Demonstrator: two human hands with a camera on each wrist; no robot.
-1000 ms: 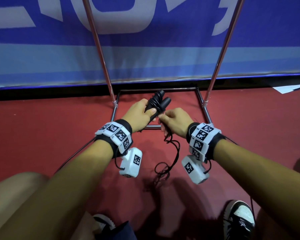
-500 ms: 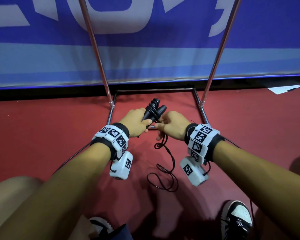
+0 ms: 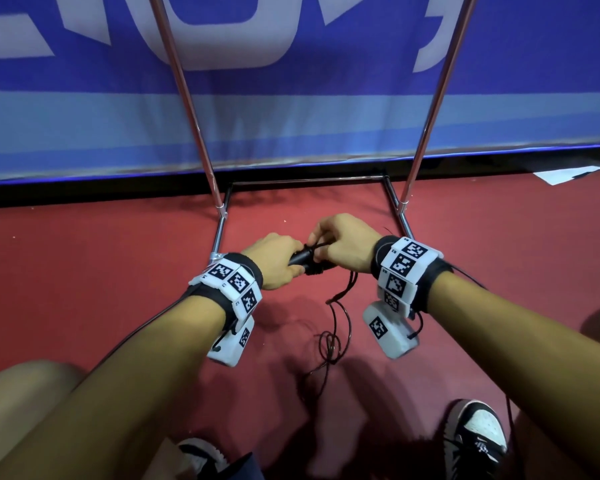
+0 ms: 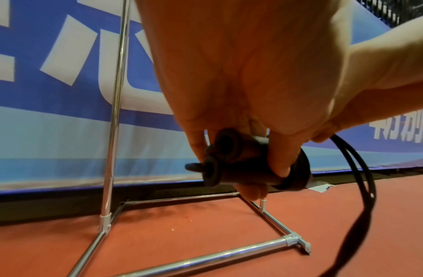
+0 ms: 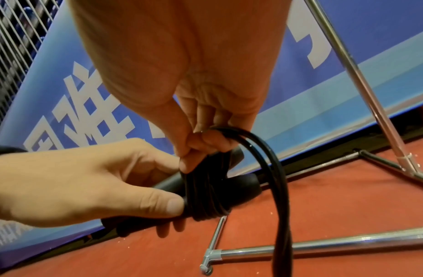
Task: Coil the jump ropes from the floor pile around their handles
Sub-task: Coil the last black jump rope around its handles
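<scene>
While the left hand [image 3: 278,261] is gripping the two black cylindrical foam jump-rope handles [image 5: 241,184] held side by side, its thumb [image 5: 158,204] is pressing just beside the coil and its fingers are curling beneath the handles. Several turns of thin black rope cord [image 5: 205,195] are lying wound around both handles, directly beyond the thumb tip. Above the coil, the right hand [image 3: 347,244] is pinching a doubled length of the same cord between thumb and curled fingers [image 5: 205,140]; from that pinch, two strands are arching over and hanging down past the handles. In the left wrist view, the butt ends of the handles [image 4: 220,163] are projecting to the little-finger side of the fist, with the coil [image 4: 298,174] sitting on the thumb side. Below both hands, the loose remainder of the cord [image 3: 333,337] is trailing in loops onto the red floor [image 3: 84,271]. Count: two handles, one coil, two hanging strands. Beyond the fingers, a chrome tubular metal stand [image 3: 404,199] is standing before a blue printed banner [image 3: 291,98].
</scene>
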